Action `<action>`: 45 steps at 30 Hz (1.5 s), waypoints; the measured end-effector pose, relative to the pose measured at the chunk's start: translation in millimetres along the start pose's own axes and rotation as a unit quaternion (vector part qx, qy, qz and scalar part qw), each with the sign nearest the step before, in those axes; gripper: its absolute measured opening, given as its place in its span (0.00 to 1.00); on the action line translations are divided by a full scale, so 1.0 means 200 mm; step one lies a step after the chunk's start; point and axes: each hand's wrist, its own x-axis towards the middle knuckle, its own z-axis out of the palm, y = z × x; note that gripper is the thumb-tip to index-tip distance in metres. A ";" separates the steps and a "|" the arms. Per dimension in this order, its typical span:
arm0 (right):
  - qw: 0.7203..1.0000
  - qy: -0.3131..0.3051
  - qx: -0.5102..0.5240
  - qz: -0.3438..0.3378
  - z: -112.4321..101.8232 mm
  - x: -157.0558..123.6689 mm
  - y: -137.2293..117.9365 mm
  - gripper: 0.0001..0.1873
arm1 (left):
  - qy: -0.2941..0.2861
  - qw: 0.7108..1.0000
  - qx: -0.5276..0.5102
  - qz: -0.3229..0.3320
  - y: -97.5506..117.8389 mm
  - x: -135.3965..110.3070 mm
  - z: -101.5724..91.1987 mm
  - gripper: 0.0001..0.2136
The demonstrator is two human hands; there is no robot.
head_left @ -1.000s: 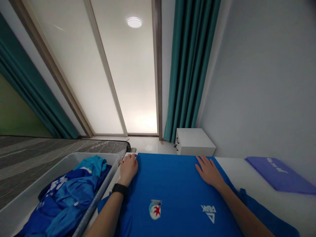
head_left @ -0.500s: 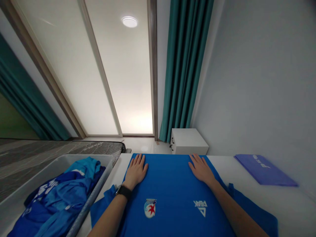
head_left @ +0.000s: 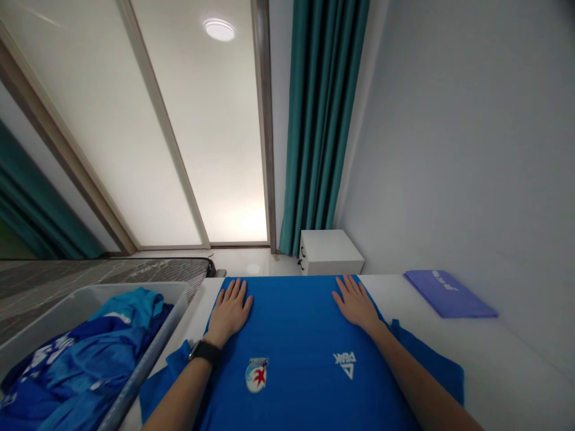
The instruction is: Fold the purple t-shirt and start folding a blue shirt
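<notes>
A bright blue shirt (head_left: 291, 335) with a star badge and a white PEAK logo lies spread flat on the white table (head_left: 494, 371). My left hand (head_left: 230, 311) rests flat on its far left corner, fingers stretched out, a black watch on the wrist. My right hand (head_left: 354, 302) lies flat on the far right corner, fingers spread. Both sleeves of the shirt stick out to the sides under my forearms.
A grey bin (head_left: 148, 353) at the left holds several crumpled blue garments (head_left: 85, 365). A folded purple garment (head_left: 447, 293) lies at the far right of the table. Beyond stand a white cabinet (head_left: 330, 254), teal curtains (head_left: 318, 120) and a wall at the right.
My left hand has gone from curled at the shirt's corner to lying flat on it. The view has shifted, so everything sits a little further left and lower.
</notes>
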 end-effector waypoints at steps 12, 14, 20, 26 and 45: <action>1.000 -0.008 0.009 0.004 -0.02 -0.16 -0.02 0.36 | -0.011 1.000 0.014 -0.015 0.02 -0.15 -0.04 0.28; 1.000 -0.009 0.003 0.009 -0.02 -0.19 -0.02 0.36 | -0.018 1.000 0.016 -0.013 0.02 -0.18 -0.06 0.28; 1.000 -0.006 -0.013 0.014 -0.04 -0.28 -0.04 0.35 | -0.020 1.000 0.013 -0.010 0.03 -0.25 -0.08 0.28; 1.000 0.008 -0.011 0.018 -0.03 -0.30 -0.03 0.34 | -0.021 0.999 -0.008 -0.023 0.01 -0.24 -0.05 0.28; 0.998 0.055 0.027 -0.026 0.02 -0.06 -0.07 0.30 | 0.015 0.986 -0.137 -0.095 -0.18 0.31 -0.10 0.12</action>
